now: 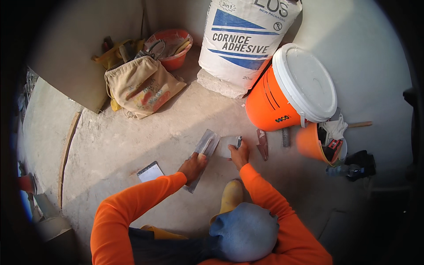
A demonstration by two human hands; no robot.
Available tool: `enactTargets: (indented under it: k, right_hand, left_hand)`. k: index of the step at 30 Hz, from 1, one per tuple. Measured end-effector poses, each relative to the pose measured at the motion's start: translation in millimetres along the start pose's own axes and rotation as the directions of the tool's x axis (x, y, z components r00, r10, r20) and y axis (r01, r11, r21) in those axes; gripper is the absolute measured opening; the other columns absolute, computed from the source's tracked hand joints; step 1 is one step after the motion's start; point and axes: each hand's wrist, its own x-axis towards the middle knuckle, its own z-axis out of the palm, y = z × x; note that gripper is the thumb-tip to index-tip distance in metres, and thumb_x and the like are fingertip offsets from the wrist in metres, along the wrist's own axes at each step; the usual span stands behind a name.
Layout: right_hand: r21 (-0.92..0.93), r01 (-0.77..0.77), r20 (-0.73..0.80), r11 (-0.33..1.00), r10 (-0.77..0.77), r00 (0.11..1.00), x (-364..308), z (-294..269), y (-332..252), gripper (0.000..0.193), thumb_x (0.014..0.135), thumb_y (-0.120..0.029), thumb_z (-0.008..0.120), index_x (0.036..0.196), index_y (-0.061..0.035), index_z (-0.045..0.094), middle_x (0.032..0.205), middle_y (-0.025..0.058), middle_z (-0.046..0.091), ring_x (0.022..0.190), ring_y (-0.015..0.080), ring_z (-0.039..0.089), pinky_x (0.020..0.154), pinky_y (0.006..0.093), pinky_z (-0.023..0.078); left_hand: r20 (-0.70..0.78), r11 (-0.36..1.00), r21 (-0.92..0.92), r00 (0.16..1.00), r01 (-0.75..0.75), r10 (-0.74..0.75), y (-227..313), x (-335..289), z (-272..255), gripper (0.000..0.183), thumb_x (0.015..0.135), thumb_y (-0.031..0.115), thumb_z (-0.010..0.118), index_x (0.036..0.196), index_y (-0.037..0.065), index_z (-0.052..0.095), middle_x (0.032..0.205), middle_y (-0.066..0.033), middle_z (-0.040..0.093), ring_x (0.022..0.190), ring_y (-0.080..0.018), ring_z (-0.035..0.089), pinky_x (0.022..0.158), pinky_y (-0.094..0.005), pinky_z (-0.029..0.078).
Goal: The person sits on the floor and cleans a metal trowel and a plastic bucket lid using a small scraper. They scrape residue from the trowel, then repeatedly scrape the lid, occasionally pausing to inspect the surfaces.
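My left hand (193, 168) is closed round the handle of a long rectangular steel plastering trowel (210, 138), held tilted over the concrete floor. In my right hand (240, 155) is a wide putty knife (226, 143), gripped at its dark-edged side. Its pale blade sits close beside the trowel's far end; whether the two touch, I cannot tell. A second flat blade (150, 173) with a dark edge lies on the floor, left of my left hand. To the right of my right hand rests a reddish-brown pointed trowel (262, 144).
A white-and-blue adhesive sack (238, 48) stands at the back, beside an orange bucket (274, 99) with a white lid. Far left are a cloth bag (143, 86) and a red basin (173, 62). A tool-filled orange container (310, 142) and a plastic bottle (345, 170) lie right.
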Motion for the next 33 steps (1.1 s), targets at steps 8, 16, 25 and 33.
enactTargets:
  k: [8,16,25,33]
  right_hand:
    - [-0.006,0.027,-0.083,1.0,-0.028,0.996,-4.8,9.8,15.9,0.044,0.09,-0.009,0.073,0.132,0.0001,0.063,0.108,0.0187,0.075,0.079,0.032,0.077,0.054,0.0436,0.067]
    - [-0.157,0.066,-0.004,0.985,-0.067,0.998,7.2,10.7,5.6,0.051,0.091,-0.007,0.073,0.14,-0.0038,0.061,0.113,0.0194,0.075,0.088,0.0324,0.079,0.054,0.042,0.068]
    - [-0.184,-0.014,0.017,0.983,0.017,1.0,21.0,16.1,-13.2,0.052,0.092,-0.004,0.075,0.141,0.0006,0.058,0.114,0.0164,0.071,0.081,0.0267,0.076,0.051,0.0394,0.068]
    - [-0.13,0.019,0.069,0.991,-0.01,0.998,11.9,24.0,-12.0,0.059,0.091,-0.001,0.073,0.148,-0.0013,0.057,0.112,0.0184,0.072,0.08,0.0279,0.077,0.05,0.0393,0.067]
  left_hand:
    - [0.011,0.931,-0.267,0.967,0.249,-0.255,-0.1,-8.5,32.5,0.059,0.11,0.049,0.052,0.149,0.007,0.037,0.122,-0.0403,0.068,0.115,-0.0613,0.065,0.097,-0.0642,0.052]
    - [0.0,0.936,-0.256,0.968,0.243,-0.251,1.2,-7.8,31.7,0.059,0.11,0.05,0.052,0.148,0.007,0.036,0.118,-0.0432,0.068,0.113,-0.0618,0.065,0.097,-0.065,0.052]
    - [-0.007,0.976,-0.204,0.997,0.079,-0.082,-23.3,0.0,42.0,0.055,0.11,0.051,0.052,0.143,0.008,0.04,0.117,-0.0404,0.07,0.113,-0.0599,0.067,0.095,-0.0631,0.053]
    - [0.057,0.918,-0.292,0.963,0.267,-0.262,-7.3,-8.1,27.9,0.053,0.111,0.05,0.052,0.143,0.009,0.042,0.116,-0.0364,0.071,0.106,-0.0568,0.07,0.088,-0.0618,0.055]
